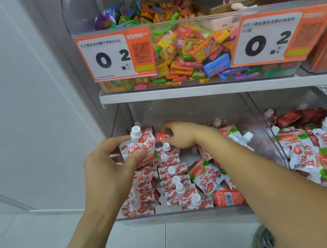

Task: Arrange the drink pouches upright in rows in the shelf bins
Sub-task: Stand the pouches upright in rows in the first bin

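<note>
Now: L hand (110, 165) grips white/red strawberry drink pouch (138, 146), cap up, over back-left of clear lower bin (168, 214). R hand (182, 135) pinches 2nd pouch (161, 137) just beside it. Two upright pouch rows (172, 181) in bin; loose pouches (206, 176) on right. Neighbour bin (276, 132) holds heaped pouches. Upper bin (198, 81): mixed candy (187, 48); price tags (115, 55) read "0.2", one "630g".

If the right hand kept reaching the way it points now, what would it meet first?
The right hand points toward the bin's back left; its fingers already pinch a red pouch there. Beyond, probably the clear bin's back wall, though depth is unclear.
</note>
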Tool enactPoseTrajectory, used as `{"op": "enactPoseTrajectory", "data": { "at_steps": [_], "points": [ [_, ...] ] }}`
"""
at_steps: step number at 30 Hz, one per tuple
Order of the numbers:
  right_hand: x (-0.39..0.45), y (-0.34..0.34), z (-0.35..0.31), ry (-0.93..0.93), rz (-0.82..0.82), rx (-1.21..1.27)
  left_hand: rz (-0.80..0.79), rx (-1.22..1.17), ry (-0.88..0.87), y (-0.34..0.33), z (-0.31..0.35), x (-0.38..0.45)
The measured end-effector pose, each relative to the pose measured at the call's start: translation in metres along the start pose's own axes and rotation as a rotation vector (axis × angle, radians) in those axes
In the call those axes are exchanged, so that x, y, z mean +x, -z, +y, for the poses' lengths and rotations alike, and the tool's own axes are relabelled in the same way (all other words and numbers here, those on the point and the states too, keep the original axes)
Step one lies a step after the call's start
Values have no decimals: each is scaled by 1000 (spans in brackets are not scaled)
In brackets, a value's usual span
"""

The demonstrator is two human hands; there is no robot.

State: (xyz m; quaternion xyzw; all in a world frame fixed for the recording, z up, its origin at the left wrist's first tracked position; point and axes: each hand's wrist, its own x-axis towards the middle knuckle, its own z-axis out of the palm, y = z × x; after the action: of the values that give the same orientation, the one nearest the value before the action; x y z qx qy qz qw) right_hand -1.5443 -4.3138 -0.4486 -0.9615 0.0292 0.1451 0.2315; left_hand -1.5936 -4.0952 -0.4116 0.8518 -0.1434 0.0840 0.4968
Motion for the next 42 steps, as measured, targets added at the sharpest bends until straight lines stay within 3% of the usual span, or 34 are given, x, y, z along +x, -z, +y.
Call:
{"op": "enactPoseTrajectory", "data": {
  "at_steps": [8, 14, 17, 21, 25, 27, 29, 31, 33, 35, 39, 42],
  "points": [
    [2, 11, 3, -19, -28, 42, 15, 15, -17, 7, 0, 0],
    [2, 8, -4, -54, -99, 407, 19, 25, -2, 8, -5, 1],
    [3, 2, -6, 3, -188, 273, 19, 39, -2, 7, -4, 1],
    [3, -2, -3, 56, -141, 172, 31, 35, 5, 4, -5, 2],
    [-3, -5, 3, -24, -205, 399, 44, 47, 18, -4, -6, 7],
    [-7, 1, 6, -38, -119, 416, 55, 31, 17, -9, -6, 10],
    [-14, 7, 6, -1, 106, 331, 59, 4, 20, -15, -6, 13],
    [-24, 10, 2, 112, 263, 449, 49, -8, 21, -22, -4, 14],
    [-36, 9, -5, 309, 175, 609, 28, 12, -3, -30, -2, 14],
    [-46, 9, -12, 443, 103, 572, 21, 50, -45, -37, 0, 14],
    [-53, 15, -15, 397, 272, 634, -7, 84, -196, -46, 4, 8],
    [-47, 15, -12, 338, 304, 629, -70, 131, -218, -51, 2, -7]
  ]
}}
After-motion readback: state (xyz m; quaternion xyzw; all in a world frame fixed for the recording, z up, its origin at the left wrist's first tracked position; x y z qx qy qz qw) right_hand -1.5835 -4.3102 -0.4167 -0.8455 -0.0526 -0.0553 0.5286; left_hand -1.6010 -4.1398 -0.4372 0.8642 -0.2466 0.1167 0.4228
